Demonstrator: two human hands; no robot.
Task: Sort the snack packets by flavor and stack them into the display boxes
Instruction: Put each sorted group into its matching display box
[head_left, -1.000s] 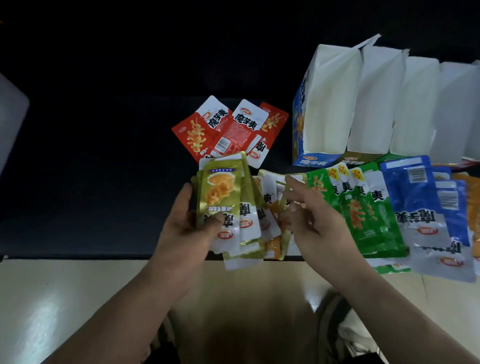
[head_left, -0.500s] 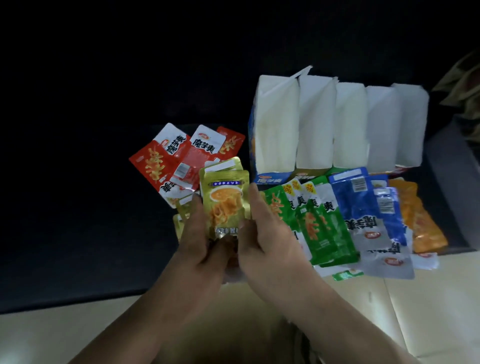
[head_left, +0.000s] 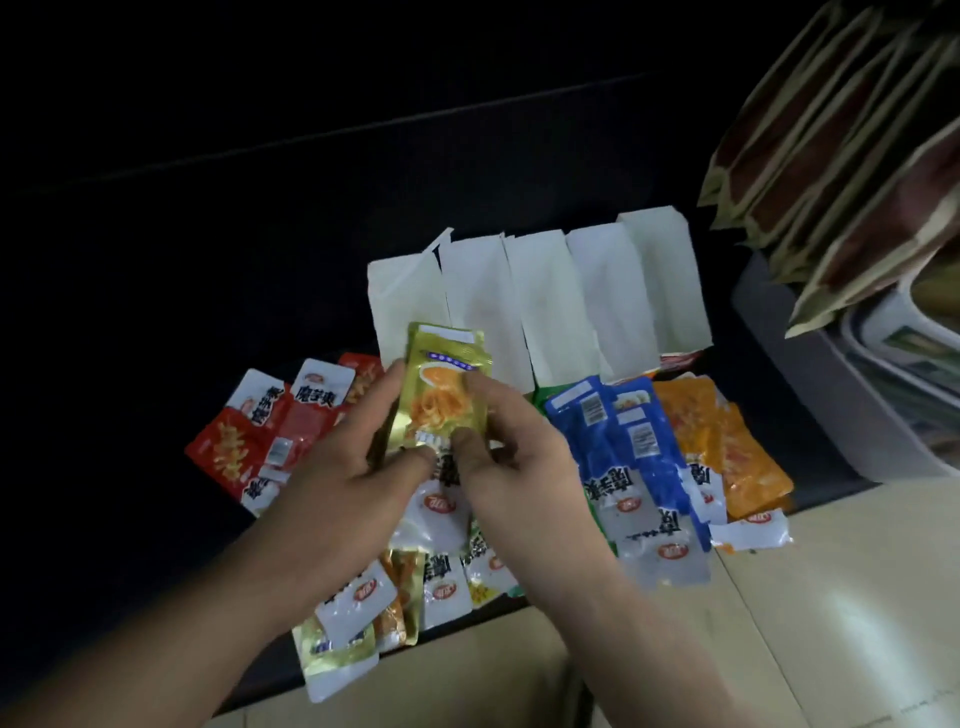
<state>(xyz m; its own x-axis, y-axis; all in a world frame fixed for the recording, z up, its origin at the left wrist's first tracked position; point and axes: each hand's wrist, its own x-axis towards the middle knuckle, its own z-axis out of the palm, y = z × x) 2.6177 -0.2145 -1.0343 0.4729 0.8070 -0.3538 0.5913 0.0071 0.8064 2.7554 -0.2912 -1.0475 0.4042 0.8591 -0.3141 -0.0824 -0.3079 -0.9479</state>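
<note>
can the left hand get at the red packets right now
Probably, once freed: the red packets lie uncovered just beside the left hand, but its fingers are gripping the gold packets.

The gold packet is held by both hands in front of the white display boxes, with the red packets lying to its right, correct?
No. The head view shows the red packets lying to its left, not its right. The left hand and right hand do hold the gold packet in front of the white display boxes.

Upright at centre, gold packets (head_left: 448, 387) are held; red packets (head_left: 244, 441) are spread left, blue packets (head_left: 597, 447) and orange packets (head_left: 727, 441) right, with white display boxes (head_left: 571, 301) stood beyond.
</note>
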